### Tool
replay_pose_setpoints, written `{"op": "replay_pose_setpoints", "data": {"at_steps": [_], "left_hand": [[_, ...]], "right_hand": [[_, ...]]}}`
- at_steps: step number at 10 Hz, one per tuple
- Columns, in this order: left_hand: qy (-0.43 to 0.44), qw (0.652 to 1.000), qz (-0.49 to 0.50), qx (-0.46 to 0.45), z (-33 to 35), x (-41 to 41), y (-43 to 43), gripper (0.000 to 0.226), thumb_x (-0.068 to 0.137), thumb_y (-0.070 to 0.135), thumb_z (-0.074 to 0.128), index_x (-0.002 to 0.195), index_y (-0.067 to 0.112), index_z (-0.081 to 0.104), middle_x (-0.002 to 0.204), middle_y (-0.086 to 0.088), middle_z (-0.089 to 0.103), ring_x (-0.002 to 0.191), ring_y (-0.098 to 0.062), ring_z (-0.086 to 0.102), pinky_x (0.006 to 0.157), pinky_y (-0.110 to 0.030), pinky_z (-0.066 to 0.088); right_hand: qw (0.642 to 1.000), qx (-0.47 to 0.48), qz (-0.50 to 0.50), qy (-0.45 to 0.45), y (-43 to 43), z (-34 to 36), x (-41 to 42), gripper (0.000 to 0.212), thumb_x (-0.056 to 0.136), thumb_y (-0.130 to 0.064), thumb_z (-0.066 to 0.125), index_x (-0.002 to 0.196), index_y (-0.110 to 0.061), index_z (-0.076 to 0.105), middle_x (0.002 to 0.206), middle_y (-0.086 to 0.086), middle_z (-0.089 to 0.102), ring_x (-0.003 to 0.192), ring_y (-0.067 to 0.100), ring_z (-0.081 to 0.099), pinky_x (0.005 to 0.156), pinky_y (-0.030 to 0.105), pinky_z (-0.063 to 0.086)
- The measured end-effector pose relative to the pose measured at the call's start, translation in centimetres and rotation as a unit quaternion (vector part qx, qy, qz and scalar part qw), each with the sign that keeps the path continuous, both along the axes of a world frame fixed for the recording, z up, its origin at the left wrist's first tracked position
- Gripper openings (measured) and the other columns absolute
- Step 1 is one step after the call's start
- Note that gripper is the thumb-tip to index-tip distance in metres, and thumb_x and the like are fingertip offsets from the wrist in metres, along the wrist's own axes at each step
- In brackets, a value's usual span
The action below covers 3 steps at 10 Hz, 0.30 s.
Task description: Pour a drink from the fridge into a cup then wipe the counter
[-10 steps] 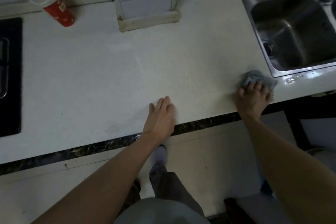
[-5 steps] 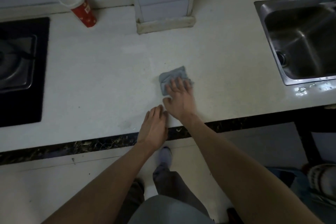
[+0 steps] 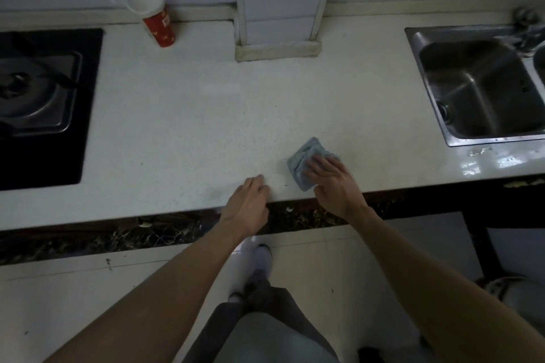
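A grey folded cloth (image 3: 305, 160) lies on the white counter (image 3: 206, 115) near its front edge. My right hand (image 3: 334, 186) presses flat on the cloth's near right part, fingers spread over it. My left hand (image 3: 249, 205) rests on the counter's front edge just left of the cloth, fingers together and lightly curled, holding nothing. A red paper cup (image 3: 154, 16) with a white inside stands at the back of the counter by the wall; what it holds is not visible.
A black gas hob (image 3: 44, 103) fills the counter's left end. A steel sink (image 3: 483, 88) with a tap (image 3: 528, 29) is set in at the right. A white boxed column (image 3: 277, 38) stands at the back middle. Wet patches shine in front of the sink.
My right hand slid the cloth from beside the sink leftward to the middle of the counter, then back a little to the right and nearer the edge. The left hand stayed at the front edge.
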State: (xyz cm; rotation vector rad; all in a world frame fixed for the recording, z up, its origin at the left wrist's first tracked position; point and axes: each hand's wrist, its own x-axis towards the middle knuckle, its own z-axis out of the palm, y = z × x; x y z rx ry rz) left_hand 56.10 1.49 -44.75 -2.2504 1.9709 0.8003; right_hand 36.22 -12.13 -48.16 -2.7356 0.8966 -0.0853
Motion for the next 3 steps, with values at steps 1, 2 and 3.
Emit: {"op": "replay_pose_setpoints", "data": {"at_steps": [1,2,3], "left_hand": [[0.009,0.998,0.001,0.061,1.5,1.1,0.5,0.031,0.091,0.015,0.049,0.12,0.005,0.054,0.134,-0.013,0.044,0.124,-0.027,0.041,0.096,-0.039,0.044],[0.027,0.996,0.011,0.089,3.9,2.5,1.1,0.033,0.093,0.019,0.049,0.122,0.004,0.055,0.127,-0.016,0.05,0.119,-0.03,0.049,0.095,-0.039,0.044],[0.014,0.996,0.032,0.078,6.8,4.3,1.4,0.034,0.093,0.022,0.049,0.118,0.004,0.062,0.124,-0.017,0.059,0.113,-0.031,0.057,0.092,-0.037,0.049]], "right_hand": [[0.997,0.043,-0.015,0.056,0.1,2.7,1.5,0.036,0.086,-0.015,0.043,0.104,-0.01,0.074,0.117,0.011,0.068,0.115,0.032,0.06,0.099,0.046,0.048],[0.981,0.117,-0.099,0.12,-0.3,6.1,4.2,0.025,0.092,-0.015,0.046,0.093,-0.008,0.07,0.095,0.012,0.068,0.09,0.03,0.064,0.077,0.036,0.051],[0.967,0.141,-0.145,0.154,0.4,9.1,5.8,0.034,0.095,-0.016,0.04,0.067,-0.012,0.059,0.078,0.008,0.063,0.07,0.023,0.057,0.061,0.026,0.04]]}}
